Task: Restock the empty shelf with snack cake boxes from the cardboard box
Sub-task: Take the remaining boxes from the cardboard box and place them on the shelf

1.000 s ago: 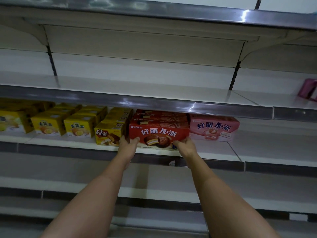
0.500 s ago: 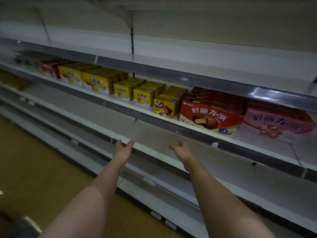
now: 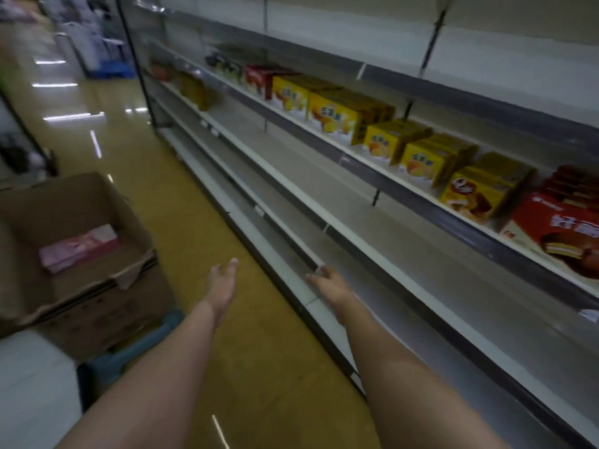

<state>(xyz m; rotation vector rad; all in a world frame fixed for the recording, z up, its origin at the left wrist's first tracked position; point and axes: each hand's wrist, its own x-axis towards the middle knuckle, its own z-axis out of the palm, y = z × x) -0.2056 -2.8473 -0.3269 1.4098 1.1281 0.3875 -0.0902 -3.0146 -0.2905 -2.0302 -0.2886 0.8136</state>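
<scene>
Matt cardboard box (image 3: 81,222), seemingly glossy floor (image 3: 201,202)

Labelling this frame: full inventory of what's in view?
cardboard box: 1, brown, open, left of aisle
pink boxes: count unclear, pink, inside cardboard box
blue base: 1, blue, under cardboard box
yellow snack boxes: several rows, yellow, stocked shelf
red snack boxes: a stack, red, stocked shelf's right end
lower shelves: white, bare where visible
floor: yellow, glossy
left hand: open, holding nothing, above floor
right hand: open, holding nothing, near lower shelf edge
</scene>
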